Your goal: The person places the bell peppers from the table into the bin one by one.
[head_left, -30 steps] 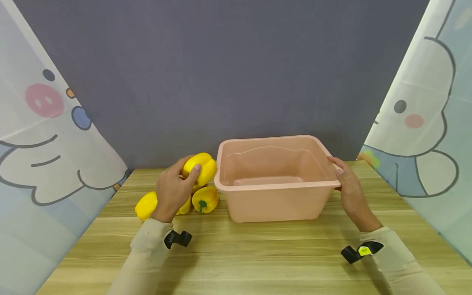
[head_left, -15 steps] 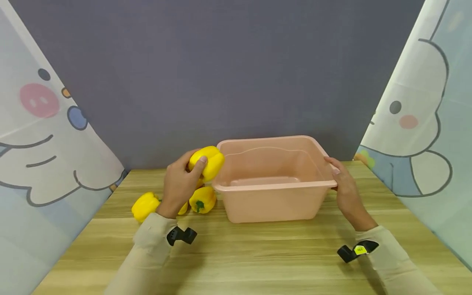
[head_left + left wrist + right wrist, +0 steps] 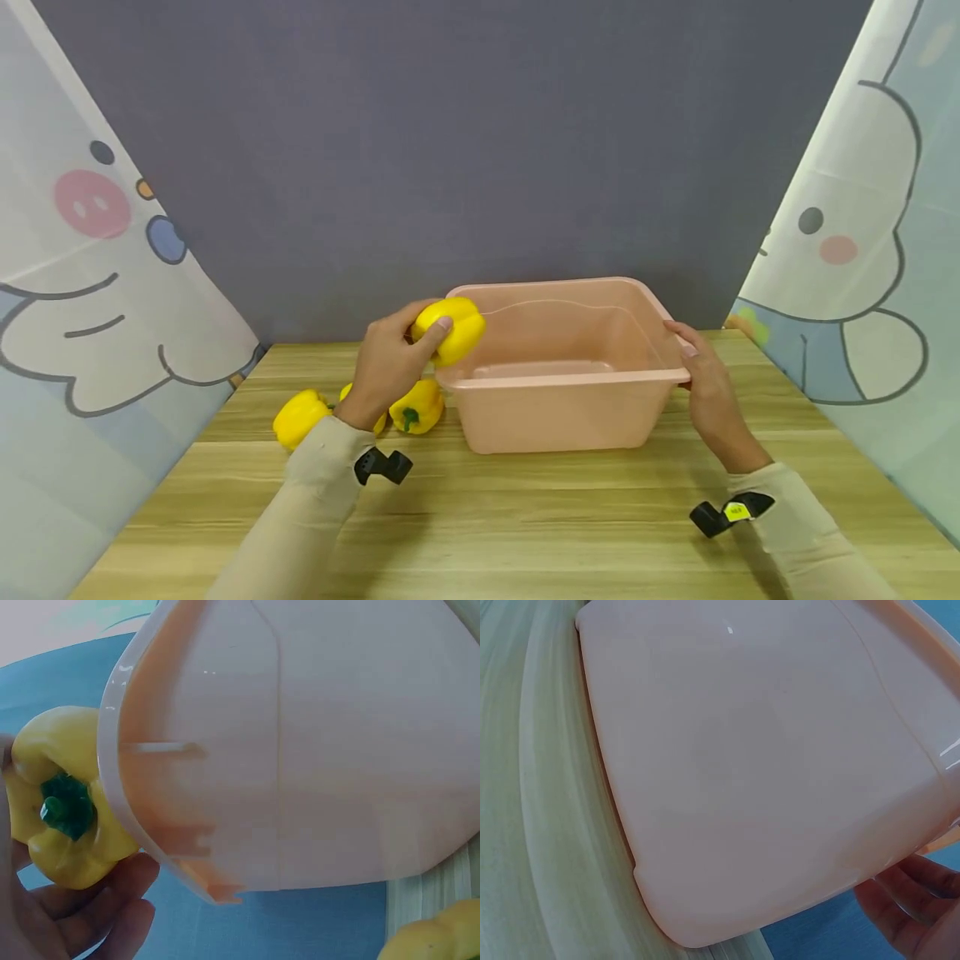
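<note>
My left hand (image 3: 393,354) holds a yellow bell pepper (image 3: 459,332) at the left rim of a pink plastic basin (image 3: 555,417), thumb on the near side. In the left wrist view the pepper's green stem (image 3: 67,806) faces the camera, and the basin's rim (image 3: 112,742) overlaps its edge. My right hand (image 3: 708,392) grips the basin's right rim, with the thumb on top and fingers under the lip. Those fingers (image 3: 907,900) show beneath the rim in the right wrist view. No pepper shows inside the basin from the head view.
More yellow bell peppers lie left of the basin: one at far left (image 3: 298,419), one by the basin (image 3: 417,407), another partly hidden behind my left wrist. The wooden table (image 3: 525,525) meets a dark grey backdrop (image 3: 480,150), with cartoon-printed panels on both sides.
My left hand has carried the yellow bell pepper up and to the right, from beside the basin to over its left rim. My right hand stays on the basin's right rim.
</note>
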`<state>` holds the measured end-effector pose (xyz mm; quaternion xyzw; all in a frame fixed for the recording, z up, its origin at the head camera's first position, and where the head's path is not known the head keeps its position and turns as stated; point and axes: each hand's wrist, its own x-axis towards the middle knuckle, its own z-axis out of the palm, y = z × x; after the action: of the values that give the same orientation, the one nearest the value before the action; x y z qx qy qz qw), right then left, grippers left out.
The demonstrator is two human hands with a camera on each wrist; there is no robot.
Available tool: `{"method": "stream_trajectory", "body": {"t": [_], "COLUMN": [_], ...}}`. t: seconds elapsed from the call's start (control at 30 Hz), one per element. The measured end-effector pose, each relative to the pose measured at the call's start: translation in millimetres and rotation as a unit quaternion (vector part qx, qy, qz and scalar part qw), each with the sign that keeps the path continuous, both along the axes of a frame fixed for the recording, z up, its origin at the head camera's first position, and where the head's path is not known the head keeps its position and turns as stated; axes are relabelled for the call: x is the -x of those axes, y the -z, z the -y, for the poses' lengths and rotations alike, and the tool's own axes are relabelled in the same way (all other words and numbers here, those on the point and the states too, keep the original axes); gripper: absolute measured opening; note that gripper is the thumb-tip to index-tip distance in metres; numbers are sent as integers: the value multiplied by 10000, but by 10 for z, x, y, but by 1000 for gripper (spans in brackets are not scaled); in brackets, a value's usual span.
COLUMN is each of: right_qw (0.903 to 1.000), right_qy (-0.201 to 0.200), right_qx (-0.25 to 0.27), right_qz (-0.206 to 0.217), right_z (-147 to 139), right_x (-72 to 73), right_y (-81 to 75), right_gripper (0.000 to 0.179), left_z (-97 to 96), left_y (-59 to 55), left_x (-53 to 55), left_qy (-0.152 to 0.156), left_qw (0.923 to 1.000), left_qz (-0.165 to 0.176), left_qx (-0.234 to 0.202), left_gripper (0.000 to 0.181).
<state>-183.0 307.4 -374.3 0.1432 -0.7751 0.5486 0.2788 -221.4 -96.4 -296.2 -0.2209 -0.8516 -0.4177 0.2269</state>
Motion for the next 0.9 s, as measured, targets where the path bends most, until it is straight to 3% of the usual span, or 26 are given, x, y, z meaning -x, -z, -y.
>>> {"method": "stream_trajectory", "body": {"t": [0.17,0.47,0.9], "right_qw": [10000,9999,9999], "right_qy": [30,73,84], "right_qx": [66,-62,-83], "right_qz": [12,-49,-58], "right_z": [-14,-9,-5], "right_x": [-23,-12,19], "right_y": [17,19,13], "right_gripper": [49,49,48], "left_z": [-66,-121,-199], "left_y": [-38,-129,-311], "left_x": [42,67,89], "left_qy": [118,-66,158], "left_qw": [9995,9973,9880], "left_qz": [191,513,1516], "left_qx": [230,529,234], "left_gripper": [46,50,57]}}
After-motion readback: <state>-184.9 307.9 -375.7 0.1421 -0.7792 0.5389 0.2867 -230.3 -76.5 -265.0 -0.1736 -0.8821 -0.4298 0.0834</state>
